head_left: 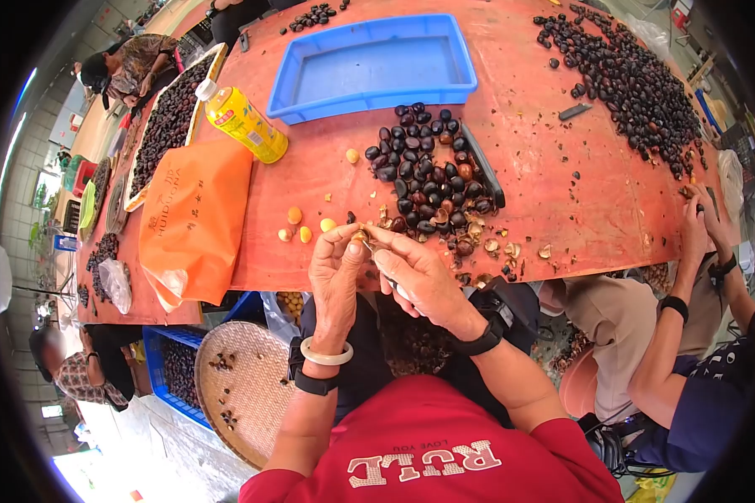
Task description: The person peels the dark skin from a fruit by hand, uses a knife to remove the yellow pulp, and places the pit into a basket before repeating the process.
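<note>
My left hand [338, 267] pinches a small brownish nut [360, 236] between thumb and fingers, just over the table's near edge. Close against it, my right hand [418, 272] is closed round a small knife, its thin blade touching the nut and most of its handle hidden. Beyond my hands lies a pile of dark glossy nuts [432, 172] with broken shell pieces [492, 246] at its near side. Several peeled yellow nuts [305, 234] rest on the red table [335, 189] to the left of the pile.
A blue tray [373, 63] stands at the back. On the left are an orange bag [195, 222], a yellow bottle [247, 126] and a woven basket [247, 381] below the edge. A co-worker's hands [703, 218] are at the far right, near another nut pile [629, 92].
</note>
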{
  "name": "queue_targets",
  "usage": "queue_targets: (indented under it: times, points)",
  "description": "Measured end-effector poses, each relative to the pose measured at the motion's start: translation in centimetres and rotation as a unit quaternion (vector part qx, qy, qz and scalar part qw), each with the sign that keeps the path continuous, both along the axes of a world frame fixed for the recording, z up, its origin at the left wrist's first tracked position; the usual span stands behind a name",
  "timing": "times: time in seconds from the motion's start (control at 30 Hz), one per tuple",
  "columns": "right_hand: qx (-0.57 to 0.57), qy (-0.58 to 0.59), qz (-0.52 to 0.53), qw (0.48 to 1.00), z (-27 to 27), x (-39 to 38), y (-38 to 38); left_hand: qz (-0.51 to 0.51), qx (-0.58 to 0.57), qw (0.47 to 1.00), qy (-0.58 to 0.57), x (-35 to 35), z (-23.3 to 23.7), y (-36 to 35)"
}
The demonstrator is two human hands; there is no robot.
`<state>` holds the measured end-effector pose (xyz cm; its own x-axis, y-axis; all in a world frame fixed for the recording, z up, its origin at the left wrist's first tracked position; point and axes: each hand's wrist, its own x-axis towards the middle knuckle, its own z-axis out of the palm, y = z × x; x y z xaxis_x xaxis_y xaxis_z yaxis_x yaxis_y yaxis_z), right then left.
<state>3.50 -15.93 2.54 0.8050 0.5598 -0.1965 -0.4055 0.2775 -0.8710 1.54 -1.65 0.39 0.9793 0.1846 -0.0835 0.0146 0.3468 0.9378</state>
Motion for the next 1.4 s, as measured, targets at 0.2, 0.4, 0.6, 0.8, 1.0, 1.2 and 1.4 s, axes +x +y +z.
queue_targets:
  times: [0.2, 0.4, 0.6, 0.8, 1.0, 1.2, 1.4]
  points:
    - [-0.002, 0.006, -0.020, 1.000, 0.1, 0.0, 0.0, -0.001, 0.012, 1.000, 0.015, -0.1, -0.1, 0.2]
    - [-0.027, -0.004, -0.008, 1.000, -0.2, 0.2, -0.3, 0.016, 0.042, 0.999, 0.005, -0.1, -0.6, 0.3]
    - [-0.014, -0.010, -0.038, 0.999, -0.5, 0.0, 0.1, 0.030, 0.057, 0.998, -0.013, 0.0, -0.4, -0.2]
    - [0.023, 0.039, -0.035, 0.998, -1.2, 0.1, 0.2, 0.043, 0.078, 0.996, -0.027, 0.0, -0.6, -0.3]
    - [0.051, 0.080, -0.043, 0.995, -1.5, 0.4, 1.0, 0.069, 0.110, 0.990, -0.061, 0.1, -1.5, -0.3]
    - [0.060, 0.053, -0.065, 0.995, -1.7, 0.1, 1.0, 0.061, 0.070, 0.994, -0.049, 0.5, -0.7, -0.7]
    - [-0.077, -0.173, -0.147, 0.971, -2.3, -0.3, 1.6, 0.022, 0.004, 0.999, -0.033, 0.8, -1.3, 0.1]
